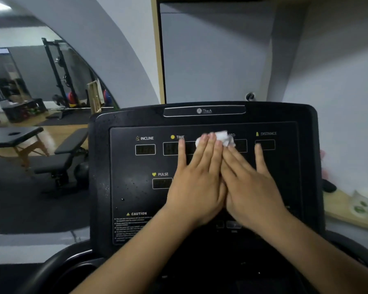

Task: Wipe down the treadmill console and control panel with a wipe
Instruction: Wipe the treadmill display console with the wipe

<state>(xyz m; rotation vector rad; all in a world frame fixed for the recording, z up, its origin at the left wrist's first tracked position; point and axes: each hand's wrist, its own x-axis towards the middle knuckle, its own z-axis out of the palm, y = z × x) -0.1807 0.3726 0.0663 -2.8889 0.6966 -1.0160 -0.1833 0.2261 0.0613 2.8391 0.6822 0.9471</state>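
The black treadmill console (123,166) fills the middle of the view, with labels INCLINE, TIME, DISTANCE, PULSE and CAUTION on its panel. A crumpled white wipe (224,137) lies on the upper middle of the panel, over the speed display. My left hand (197,177) and my right hand (249,183) lie flat side by side on the panel, fingers straight. The fingertips of both press on the wipe, which shows only past them. The lower panel buttons are mostly hidden by my hands and forearms.
A wall mirror (40,85) at left reflects a gym room with a rack, a bench and a massage table. A wooden shelf (344,211) with a clear container stands at right. Curved black handrails (57,266) sit below the console.
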